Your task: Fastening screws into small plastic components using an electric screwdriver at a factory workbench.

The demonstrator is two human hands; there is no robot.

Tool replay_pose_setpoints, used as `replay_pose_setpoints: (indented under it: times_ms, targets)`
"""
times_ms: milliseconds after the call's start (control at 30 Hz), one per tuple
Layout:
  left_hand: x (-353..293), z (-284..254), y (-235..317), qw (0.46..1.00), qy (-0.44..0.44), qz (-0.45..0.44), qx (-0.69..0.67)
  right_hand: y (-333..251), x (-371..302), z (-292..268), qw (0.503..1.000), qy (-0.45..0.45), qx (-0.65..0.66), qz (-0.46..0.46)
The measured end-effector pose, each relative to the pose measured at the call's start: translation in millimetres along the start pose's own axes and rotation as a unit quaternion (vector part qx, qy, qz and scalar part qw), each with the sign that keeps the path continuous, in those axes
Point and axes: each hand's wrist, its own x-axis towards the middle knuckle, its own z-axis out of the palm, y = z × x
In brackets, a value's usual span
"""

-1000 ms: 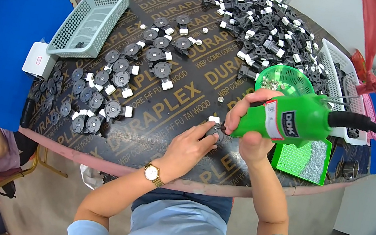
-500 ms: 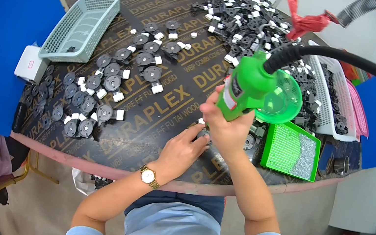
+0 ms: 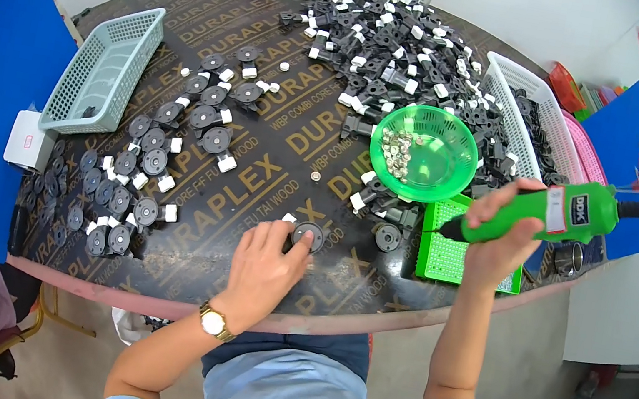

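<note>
My left hand [image 3: 265, 262] rests on the dark table [image 3: 237, 186] with its fingertips pinching a round black plastic part [image 3: 308, 235] near the front edge. My right hand [image 3: 500, 234] grips a green electric screwdriver [image 3: 553, 215], held off to the right with its tip pointing left over a flat green tray [image 3: 455, 248]. A cable runs from the tool's back end. A round green basket [image 3: 425, 151] with small metal pieces sits just behind the tray.
Rows of black round parts with white pieces [image 3: 148, 162] lie at the left. A large heap of black and white parts [image 3: 389, 34] fills the back. A pale green basket [image 3: 100, 70] stands at far left, a white basket [image 3: 531, 121] at right. Another person sits at lower left.
My right hand swung the screwdriver away from the part, out to the right, and it now lies nearly level. My left hand stays on the black part.
</note>
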Motion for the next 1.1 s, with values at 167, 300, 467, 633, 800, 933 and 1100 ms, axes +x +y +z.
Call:
replay_pose_setpoints:
  times_ms: [167, 300, 467, 633, 800, 933, 1100]
  targets:
    - [6.4, 9.3, -13.4, 0.996, 0.014, 0.090, 0.021, 15.2, -0.7, -35.4, 0.997, 0.038, -0.063, 0.017]
    - [1.7, 6.7, -9.5, 0.999, -0.012, 0.032, 0.000, 25.8, -4.7, -43.4, 0.995, 0.042, -0.094, -0.007]
    - [-11.1, 6.3, -1.6, 1.000, -0.012, -0.012, -0.001, 30.7, -4.7, -46.0, 0.996, 0.048, -0.073, 0.000]
    - [-19.6, 3.9, 4.8, 0.998, 0.006, -0.056, -0.028, 33.9, -5.9, -47.0, 0.997, 0.035, -0.074, 0.007]
    - [-21.4, 3.5, 3.8, 0.992, 0.001, -0.111, -0.062, 33.4, -7.8, -40.3, 0.994, 0.027, -0.105, 0.000]
    - [-11.8, -0.1, -0.8, 0.998, 0.046, -0.039, -0.006, 35.1, -10.0, -39.9, 0.991, 0.023, -0.134, -0.005]
    - [-12.7, 1.5, -7.0, 0.997, 0.025, -0.042, -0.067, 32.6, -10.1, -38.8, 0.990, 0.045, -0.136, -0.011]
